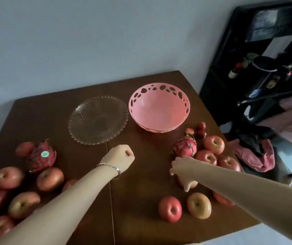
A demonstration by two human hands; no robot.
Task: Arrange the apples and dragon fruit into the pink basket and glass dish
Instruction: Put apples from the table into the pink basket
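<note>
The pink basket [159, 110] and the glass dish [98, 120] stand empty, side by side at the back of the brown table [141, 188]. One dragon fruit [41, 156] lies at the left among several apples [8, 177]. A second dragon fruit [185, 147] lies at the right, with more apples [214, 145] beside it. My left hand [119, 156] is a closed fist in the middle of the table and holds nothing. My right hand [181, 167] reaches over an apple [192, 183] just in front of the right dragon fruit, fingers curled down around it.
Two apples [170, 208] lie near the table's front right edge. Small dark red fruits [201, 129] sit behind the right pile. Right of the table stand a dark appliance [265, 68] and pink cloth [254, 156] on the floor. A wall runs behind the table.
</note>
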